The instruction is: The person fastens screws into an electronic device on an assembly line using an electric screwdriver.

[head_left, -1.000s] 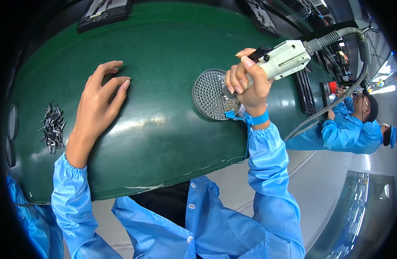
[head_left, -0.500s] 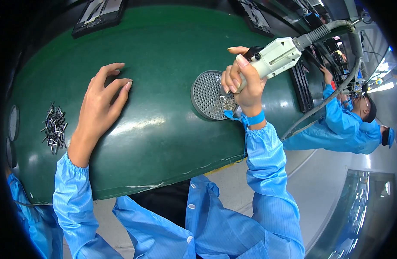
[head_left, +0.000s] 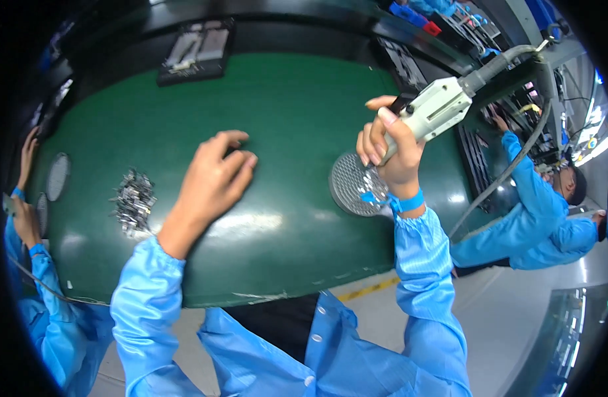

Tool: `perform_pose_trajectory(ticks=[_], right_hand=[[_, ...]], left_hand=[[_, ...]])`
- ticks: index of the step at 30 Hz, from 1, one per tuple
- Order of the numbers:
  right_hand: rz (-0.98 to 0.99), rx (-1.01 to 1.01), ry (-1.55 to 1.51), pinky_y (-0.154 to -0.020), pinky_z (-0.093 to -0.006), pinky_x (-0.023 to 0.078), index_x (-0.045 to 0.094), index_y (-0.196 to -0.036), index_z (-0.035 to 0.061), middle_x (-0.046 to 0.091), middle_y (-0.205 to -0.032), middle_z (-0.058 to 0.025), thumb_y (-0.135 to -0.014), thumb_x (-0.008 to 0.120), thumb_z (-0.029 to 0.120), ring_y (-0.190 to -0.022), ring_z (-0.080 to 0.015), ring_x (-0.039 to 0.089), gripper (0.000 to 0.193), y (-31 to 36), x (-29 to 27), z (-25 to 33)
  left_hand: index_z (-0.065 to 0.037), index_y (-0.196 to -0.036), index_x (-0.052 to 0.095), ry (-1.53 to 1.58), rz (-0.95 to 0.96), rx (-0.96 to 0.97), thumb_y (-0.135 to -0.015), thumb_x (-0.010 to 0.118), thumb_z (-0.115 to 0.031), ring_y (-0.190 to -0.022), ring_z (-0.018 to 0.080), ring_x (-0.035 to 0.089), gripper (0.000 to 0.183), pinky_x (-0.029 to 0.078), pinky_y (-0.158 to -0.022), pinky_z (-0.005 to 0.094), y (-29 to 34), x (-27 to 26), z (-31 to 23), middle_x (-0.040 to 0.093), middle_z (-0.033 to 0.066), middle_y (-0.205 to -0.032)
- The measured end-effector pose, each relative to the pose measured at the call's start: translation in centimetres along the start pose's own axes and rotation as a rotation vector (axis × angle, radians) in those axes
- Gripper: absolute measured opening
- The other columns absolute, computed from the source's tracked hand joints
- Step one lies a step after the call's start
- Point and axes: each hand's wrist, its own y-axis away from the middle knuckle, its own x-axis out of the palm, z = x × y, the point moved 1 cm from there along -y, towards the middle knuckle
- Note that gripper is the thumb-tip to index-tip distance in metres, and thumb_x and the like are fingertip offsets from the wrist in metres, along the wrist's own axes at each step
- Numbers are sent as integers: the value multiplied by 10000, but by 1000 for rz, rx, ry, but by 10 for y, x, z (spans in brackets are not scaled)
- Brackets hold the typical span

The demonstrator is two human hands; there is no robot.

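Observation:
My right hand is wrapped around a white electric screwdriver with a thick cable at its back end. It is over the right side of a round grey dish with a dimpled surface; small shiny screws lie there, partly hidden by the hand and a blue wrist strap. My left hand hovers over or rests on the green table, fingers bent and a little apart, with nothing visible in them. Left of it lies a pile of small dark and silvery metal parts.
Black trays with parts stand at the far left and far right of the green table. More round dishes sit at the left edge, near a co-worker's hand. The screwdriver's cable hangs at right, by other blue-clothed people.
The view has shifted, so the table appears lower and further right, and a co-worker's hands show at left. My left fingers have drawn closer together. My right hand keeps the screwdriver near the dish.

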Motion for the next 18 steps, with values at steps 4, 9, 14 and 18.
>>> perform_pose_trajectory(ticks=[4,9,14,18], right_hand=[[-5,18,-8,-387,-283,400,581,-996,-83,428,-509,-15,-897,571,69,-379,-107,417,181,-10,9,-10],[-24,11,27,-385,-269,399,584,-992,-80,434,-513,-1,-893,587,67,-385,-89,424,178,-6,-4,-16],[-72,-18,21,-384,-268,396,586,-1020,-73,434,-511,-2,-892,587,65,-380,-89,421,188,-5,-15,-11],[-83,-31,37,-385,-267,395,586,-1042,-75,436,-511,-2,-893,587,58,-379,-90,423,200,-6,-18,-10]], left_hand=[[11,-725,576,34,-77,42,-814,697,-50,-800,301,584,162,475,-715,395,-3,1,-6,610,129,-923],[-26,-592,518,2,-145,70,-811,703,-50,-639,260,523,288,419,-640,380,-3,5,-7,511,82,-643],[-46,-540,444,-54,-89,81,-824,685,-54,-482,254,448,372,360,-525,376,-3,1,-7,444,76,-512],[-47,-539,416,5,-69,75,-857,665,-30,-430,273,400,404,319,-478,385,-2,3,-7,439,85,-499]])
